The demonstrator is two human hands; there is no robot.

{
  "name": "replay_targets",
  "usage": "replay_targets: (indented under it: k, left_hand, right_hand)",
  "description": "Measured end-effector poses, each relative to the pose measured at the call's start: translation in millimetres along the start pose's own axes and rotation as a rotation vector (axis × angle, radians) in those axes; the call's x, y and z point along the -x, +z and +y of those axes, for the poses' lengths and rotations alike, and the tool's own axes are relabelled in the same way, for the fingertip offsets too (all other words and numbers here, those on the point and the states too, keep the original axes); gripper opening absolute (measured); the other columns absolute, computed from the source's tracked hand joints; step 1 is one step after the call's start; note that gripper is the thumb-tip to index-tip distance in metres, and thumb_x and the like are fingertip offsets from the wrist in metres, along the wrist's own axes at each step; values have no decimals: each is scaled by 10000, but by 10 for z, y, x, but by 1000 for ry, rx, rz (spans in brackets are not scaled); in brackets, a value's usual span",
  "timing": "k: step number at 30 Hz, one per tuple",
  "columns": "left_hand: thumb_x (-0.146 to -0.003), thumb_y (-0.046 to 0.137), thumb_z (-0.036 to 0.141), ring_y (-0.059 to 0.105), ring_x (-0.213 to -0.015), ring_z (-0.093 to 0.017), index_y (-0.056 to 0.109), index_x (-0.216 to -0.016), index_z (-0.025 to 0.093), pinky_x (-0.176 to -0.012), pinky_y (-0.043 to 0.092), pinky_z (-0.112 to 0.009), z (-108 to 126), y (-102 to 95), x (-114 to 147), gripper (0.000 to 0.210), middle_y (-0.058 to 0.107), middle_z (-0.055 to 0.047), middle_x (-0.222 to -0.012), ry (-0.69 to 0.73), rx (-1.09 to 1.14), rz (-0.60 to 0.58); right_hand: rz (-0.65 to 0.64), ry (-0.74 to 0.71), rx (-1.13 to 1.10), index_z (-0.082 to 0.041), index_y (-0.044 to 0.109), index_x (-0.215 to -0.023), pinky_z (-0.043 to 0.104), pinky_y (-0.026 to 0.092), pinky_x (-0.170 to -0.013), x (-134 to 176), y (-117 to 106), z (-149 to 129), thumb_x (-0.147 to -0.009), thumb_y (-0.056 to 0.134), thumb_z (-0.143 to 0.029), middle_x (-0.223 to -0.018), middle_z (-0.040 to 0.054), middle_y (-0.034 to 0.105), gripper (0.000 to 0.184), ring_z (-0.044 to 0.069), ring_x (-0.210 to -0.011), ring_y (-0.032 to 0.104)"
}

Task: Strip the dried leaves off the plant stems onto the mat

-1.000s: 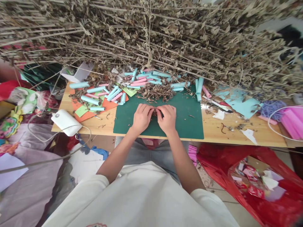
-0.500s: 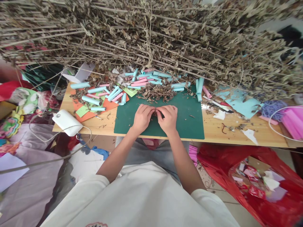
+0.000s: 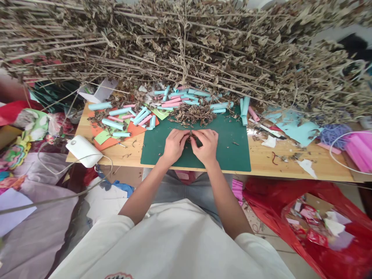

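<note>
Over the green cutting mat (image 3: 232, 155), my left hand (image 3: 174, 146) and my right hand (image 3: 207, 146) meet fingertip to fingertip. Between them is a small bit of dried leaf (image 3: 190, 136), pinched by the fingers of both hands and mostly hidden by them. Just beyond my fingertips lies a heap of crumbled dried leaves (image 3: 193, 114). Rolled blue paper tubes (image 3: 142, 115) and pink paper tubes (image 3: 171, 102) are piled behind and to the left of the heap.
Bundled dried plant stalks (image 3: 186, 50) spread across the back of the wooden table (image 3: 270, 162). A white power bank (image 3: 83, 150) with a cable sits at the left edge. Blue paper (image 3: 296, 126) and a pen (image 3: 272, 131) lie right. Below hangs a red plastic bag (image 3: 267, 193) of scraps.
My hands stay in nearly the same place, with small finger shifts around the dried leaf. The view has moved very slightly.
</note>
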State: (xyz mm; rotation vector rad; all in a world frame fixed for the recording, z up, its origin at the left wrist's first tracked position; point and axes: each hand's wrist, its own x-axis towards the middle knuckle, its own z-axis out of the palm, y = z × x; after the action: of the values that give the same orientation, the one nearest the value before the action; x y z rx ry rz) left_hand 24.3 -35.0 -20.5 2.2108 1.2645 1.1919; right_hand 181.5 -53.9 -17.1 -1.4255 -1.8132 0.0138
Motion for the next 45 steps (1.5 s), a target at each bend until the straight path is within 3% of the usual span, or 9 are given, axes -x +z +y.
replay_targets:
  k: [13,19,26,32,39,45]
  left_hand:
    - [-986,500,262,593,-882,-194,660,-956,180,-829,494,-340,59,-17,-20,182,696,-61,-891,4,-53,-81]
    - [-982,510,263,595,-882,-188,658,-952,177,-828,496,-332,36,-20,-14,174,692,-64,-899,-7,-40,-42]
    - [-994,491,247,651,-903,-174,702,-1036,187,-832,530,-326,-17,-11,14,223,747,-60,-981,11,19,-1]
    - [-996,491,294,665,-866,-176,704,-1013,192,-811,537,-326,-13,-2,28,236,744,-63,-932,-46,-26,-29]
    - [-1001,464,263,620,-893,-189,665,-953,181,-839,512,-337,25,-10,-14,222,706,-66,-914,-35,-71,-53]
    - [-999,479,263,645,-899,-174,686,-1014,186,-839,526,-322,-13,-16,1,222,731,-62,-959,-36,2,-3]
  right_hand:
    - [-8,18,3,-212,644,-842,383,371,-876,19,20,-3,-897,568,-222,-850,27,691,94,181,-841,601]
    - [49,74,5,-211,652,-849,384,382,-876,12,12,13,-889,564,-215,-838,32,689,97,190,-844,610]
    - [25,44,-32,-233,682,-1047,393,390,-911,30,10,21,-888,544,-181,-961,46,714,217,192,-912,637]
    - [-33,2,-35,-245,685,-996,405,376,-918,33,25,21,-904,581,-256,-933,32,716,139,190,-900,637]
    - [20,38,12,-211,641,-862,377,388,-862,12,7,3,-949,498,-244,-843,45,681,171,191,-854,601]
    - [-39,35,-7,-224,668,-965,390,366,-897,6,4,4,-933,514,-236,-926,48,693,157,195,-902,608]
